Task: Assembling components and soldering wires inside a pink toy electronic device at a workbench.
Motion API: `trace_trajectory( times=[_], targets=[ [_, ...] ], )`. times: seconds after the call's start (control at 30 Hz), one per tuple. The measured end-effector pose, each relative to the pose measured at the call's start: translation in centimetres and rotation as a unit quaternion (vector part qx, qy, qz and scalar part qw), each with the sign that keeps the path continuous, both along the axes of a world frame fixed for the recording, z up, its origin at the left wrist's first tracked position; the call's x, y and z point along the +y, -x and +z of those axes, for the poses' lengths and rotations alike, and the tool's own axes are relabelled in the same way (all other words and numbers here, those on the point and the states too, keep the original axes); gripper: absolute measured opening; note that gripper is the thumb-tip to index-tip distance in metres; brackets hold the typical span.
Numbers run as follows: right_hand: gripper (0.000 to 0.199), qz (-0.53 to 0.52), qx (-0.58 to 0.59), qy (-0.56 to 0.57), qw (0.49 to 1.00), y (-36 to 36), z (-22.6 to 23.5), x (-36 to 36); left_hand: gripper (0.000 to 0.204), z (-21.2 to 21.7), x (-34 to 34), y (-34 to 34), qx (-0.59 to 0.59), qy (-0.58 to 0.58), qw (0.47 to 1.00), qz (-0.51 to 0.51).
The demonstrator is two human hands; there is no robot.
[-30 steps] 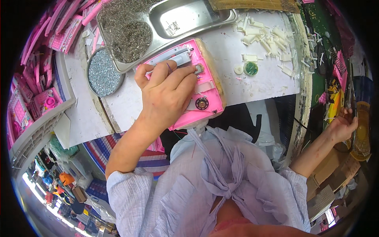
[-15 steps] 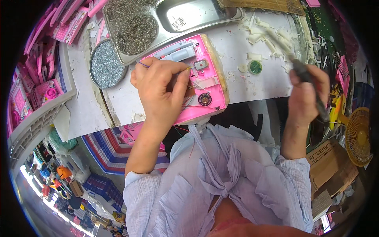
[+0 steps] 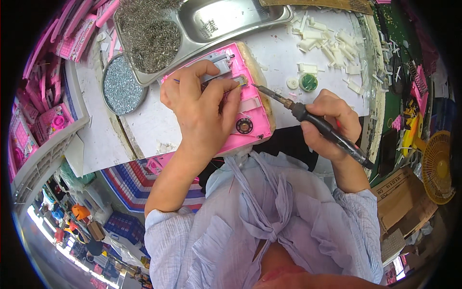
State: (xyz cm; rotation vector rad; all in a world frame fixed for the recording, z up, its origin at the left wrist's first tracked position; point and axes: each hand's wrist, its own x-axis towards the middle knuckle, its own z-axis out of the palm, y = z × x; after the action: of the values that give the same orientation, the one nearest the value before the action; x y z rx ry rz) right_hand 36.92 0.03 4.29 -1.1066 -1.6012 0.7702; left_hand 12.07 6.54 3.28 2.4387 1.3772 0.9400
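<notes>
A pink plastic casing (image 3: 260, 113) lies on the table, holding a small round speaker (image 3: 244, 125), a small metal motor (image 3: 241, 80) and a grey plastic part (image 3: 221, 65). My left hand (image 3: 199, 113) is over the casing, thumb and forefinger pinched on a thin yellowish wire beside the motor; the fingers hide most of it. Wrapped in my right hand (image 3: 336, 120) is a soldering iron (image 3: 308, 115) with a black handle. Its tip points left, at the casing's right edge close to the motor.
Beyond the casing stands a metal tray (image 3: 231, 33) with many small springs (image 3: 149, 41). A round dish (image 3: 124, 85) of screws is left. On the right are a small green-filled pot (image 3: 308, 82) and white plastic pieces (image 3: 332, 45). Pink parts (image 3: 48, 113) crowd the far left.
My right hand has brought the soldering iron left from the table's right side, its tip now near the motor. My left hand has shifted slightly, still pinching over the casing.
</notes>
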Motion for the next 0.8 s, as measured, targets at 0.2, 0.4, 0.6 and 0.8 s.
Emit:
trace_trajectory(
  times=[0.2, 0.4, 0.6, 0.8],
  targets=[
    [0.03, 0.01, -0.021, -0.008, 1.0, 0.4, -0.02, 0.26, 0.015, -0.23, -0.22, 0.14, -0.001, 0.009, 1.0, 0.002],
    [0.03, 0.009, -0.023, -0.021, 0.999, 0.53, 0.02, 0.43, 0.014, -0.26, -0.07, 0.06, -0.01, -0.004, 1.0, 0.003],
    [0.031, 0.008, -0.029, -0.018, 0.999, 0.55, -0.26, 0.37, 0.015, -0.3, -0.03, 0.01, -0.007, -0.015, 1.0, 0.004],
    [0.031, 0.005, -0.022, -0.02, 1.0, 0.84, -0.29, 0.5, 0.015, -0.41, 0.05, -0.05, -0.006, -0.019, 1.0, 0.004]
  ],
)
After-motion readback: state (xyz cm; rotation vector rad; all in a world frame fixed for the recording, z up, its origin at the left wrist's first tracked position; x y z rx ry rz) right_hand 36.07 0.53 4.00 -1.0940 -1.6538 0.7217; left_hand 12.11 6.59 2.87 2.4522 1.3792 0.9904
